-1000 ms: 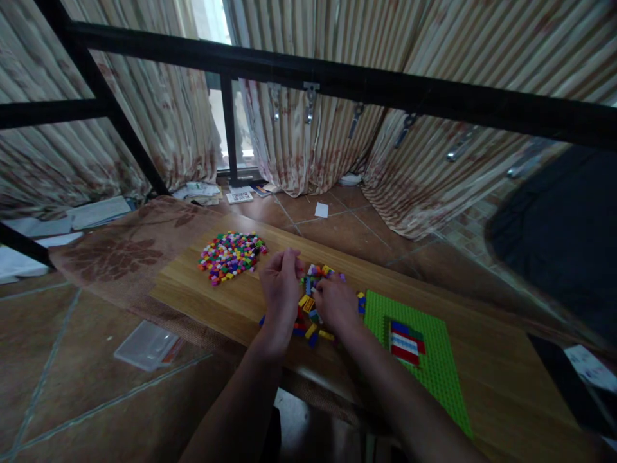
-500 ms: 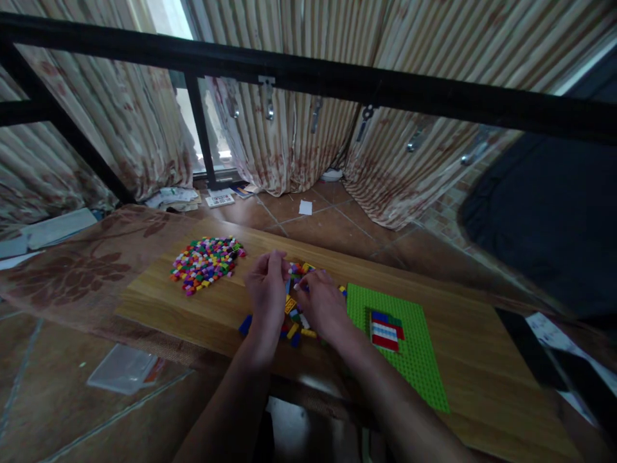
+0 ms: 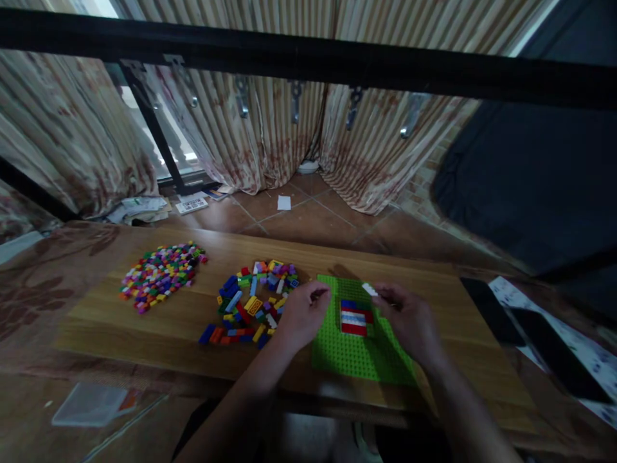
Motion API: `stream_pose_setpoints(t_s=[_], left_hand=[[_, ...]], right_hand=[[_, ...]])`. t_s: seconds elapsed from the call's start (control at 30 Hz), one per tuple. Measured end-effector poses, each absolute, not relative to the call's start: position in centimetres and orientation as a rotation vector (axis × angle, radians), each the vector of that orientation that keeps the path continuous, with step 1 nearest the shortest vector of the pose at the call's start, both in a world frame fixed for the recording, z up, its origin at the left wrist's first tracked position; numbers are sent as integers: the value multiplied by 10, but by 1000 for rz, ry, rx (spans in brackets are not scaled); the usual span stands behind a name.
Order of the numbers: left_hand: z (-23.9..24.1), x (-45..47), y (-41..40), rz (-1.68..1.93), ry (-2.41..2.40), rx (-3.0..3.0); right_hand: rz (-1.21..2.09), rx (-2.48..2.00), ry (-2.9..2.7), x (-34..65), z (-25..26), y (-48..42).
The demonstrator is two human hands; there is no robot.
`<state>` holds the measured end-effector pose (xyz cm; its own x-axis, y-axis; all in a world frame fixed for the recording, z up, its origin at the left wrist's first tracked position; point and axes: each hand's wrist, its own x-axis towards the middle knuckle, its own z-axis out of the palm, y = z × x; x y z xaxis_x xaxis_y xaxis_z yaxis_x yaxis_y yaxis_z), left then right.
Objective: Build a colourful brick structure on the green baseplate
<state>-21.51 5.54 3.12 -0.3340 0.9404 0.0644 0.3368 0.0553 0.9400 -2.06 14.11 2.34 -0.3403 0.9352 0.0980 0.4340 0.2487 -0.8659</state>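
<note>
My right hand [image 3: 409, 321] pinches a white toy brick [image 3: 369, 289] over the right part of a green studded baseplate [image 3: 337, 357]. On that plate sits a small block of joined bricks [image 3: 354, 319] in blue, red, white and light blue, with some green. My left hand [image 3: 306, 312] is above the plate's left edge, its fingers curled together; whatever may be in them is hidden. Just left of it spreads a loose pile of larger mixed bricks [image 3: 253, 305], partly covered by that hand.
A heap of tiny coloured bricks [image 3: 164, 273] lies on the left of the wooden table [image 3: 159, 341]. Dark flat objects [image 3: 554, 347] lie at the right end. A black rail [image 3: 270, 54] crosses in front of striped curtains [image 3: 270, 141]. A clear plastic box [image 3: 89, 405] is at lower left.
Both hands have moved right from the loose brick pile to the green baseplate. A white brick now shows in my right hand. The view has turned right, and the pile is more exposed.
</note>
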Motion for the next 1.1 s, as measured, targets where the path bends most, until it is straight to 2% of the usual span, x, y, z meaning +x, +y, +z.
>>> stream_pose_setpoints(t_s=[0.4, 0.8, 1.1], left_hand=[[15, -195, 71, 1045, 1903, 1437], [11, -195, 78, 983, 1870, 1570], [9, -194, 81, 978, 1912, 1553]], right_hand=[[831, -1079, -2224, -31, 9, 142], [918, -1115, -2227, -33, 11, 143], [1132, -1087, -2086, -32, 4, 151]])
